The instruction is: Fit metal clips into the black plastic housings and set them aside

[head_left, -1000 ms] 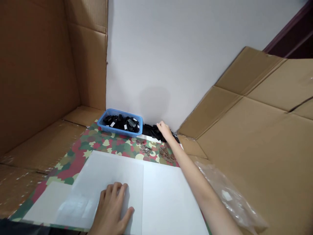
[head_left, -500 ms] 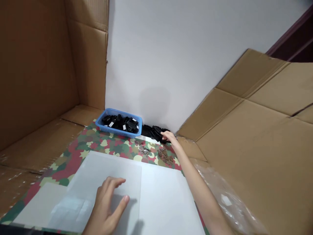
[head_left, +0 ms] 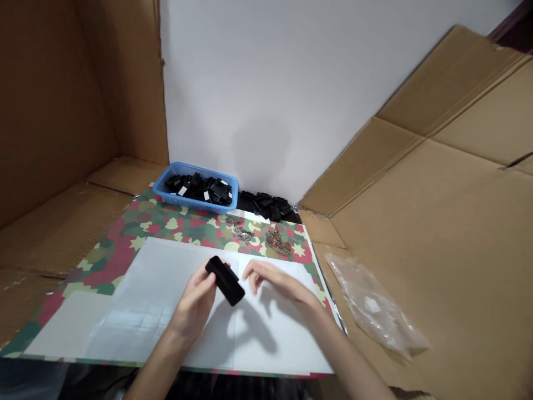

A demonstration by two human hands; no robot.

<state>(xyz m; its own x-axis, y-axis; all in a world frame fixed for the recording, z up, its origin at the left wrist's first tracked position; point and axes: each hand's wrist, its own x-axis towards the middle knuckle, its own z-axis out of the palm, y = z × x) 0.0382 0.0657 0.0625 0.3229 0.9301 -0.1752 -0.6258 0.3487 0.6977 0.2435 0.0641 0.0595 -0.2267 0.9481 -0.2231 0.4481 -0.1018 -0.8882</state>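
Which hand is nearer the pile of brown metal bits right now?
Right. The right hand is just below the brown metal bits in the view. The left hand, holding a black block, is farther away, below and to the left of them.

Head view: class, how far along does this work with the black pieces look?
Looks done: black pieces fill the blue plastic basket. In hand: a black rectangular block in the left hand, the right hand open beside it. Left: a loose black pile by the wall and small metal-bit heaps.
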